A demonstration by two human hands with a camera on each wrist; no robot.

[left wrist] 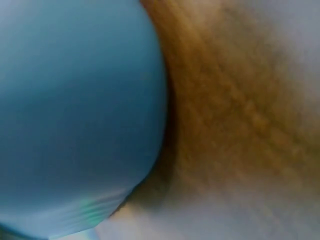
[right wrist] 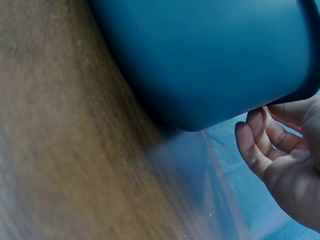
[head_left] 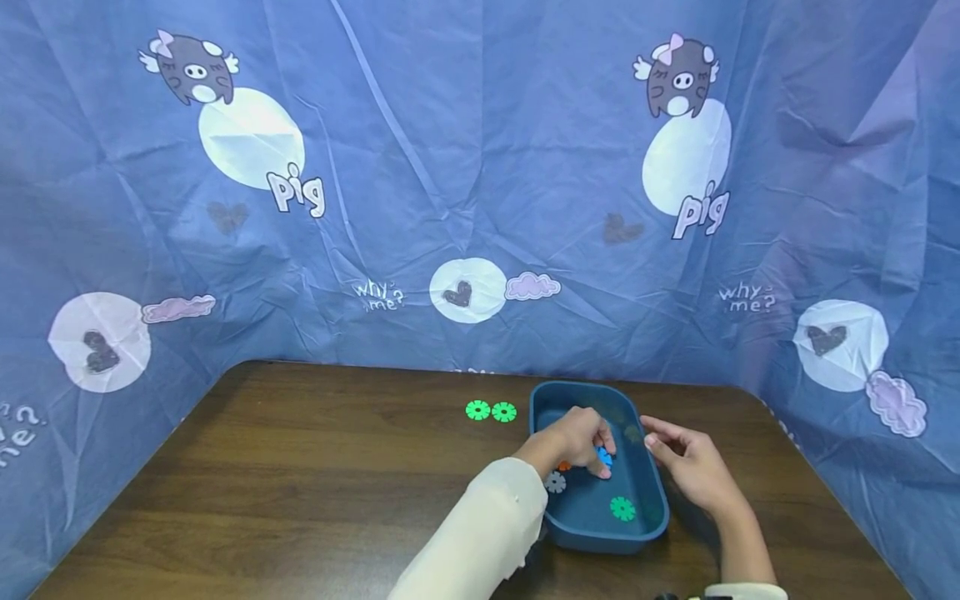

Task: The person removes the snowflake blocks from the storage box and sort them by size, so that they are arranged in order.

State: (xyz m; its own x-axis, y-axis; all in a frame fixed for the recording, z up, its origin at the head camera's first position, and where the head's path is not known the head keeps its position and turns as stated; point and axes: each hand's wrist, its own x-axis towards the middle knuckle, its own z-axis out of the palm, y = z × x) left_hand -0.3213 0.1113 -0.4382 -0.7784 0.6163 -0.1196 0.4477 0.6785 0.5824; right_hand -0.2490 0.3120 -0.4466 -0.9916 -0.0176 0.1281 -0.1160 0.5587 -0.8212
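My left hand (head_left: 577,437) reaches over the left rim into a dark blue plastic bin (head_left: 600,539), fingers pointing down. Between its thumb and fingertips it pinches a blue snowflake disc (head_left: 604,457). Partly behind that hand lie an orange disc (head_left: 565,466) and a grey disc (head_left: 555,482). A green disc (head_left: 622,509) rests on the bin floor near the front. My right hand (head_left: 697,471) is beside the bin's right wall, fingers loosely bent, fingertips right at the rim and nothing in its grasp. The left hand is out of sight in the left wrist view.
Two bright green snowflake discs, a left one (head_left: 477,410) and a right one (head_left: 504,412), lie side by side on the brown wooden table (head_left: 300,467), left of the bin's far end. A blue printed cloth (head_left: 480,192) hangs behind the table.
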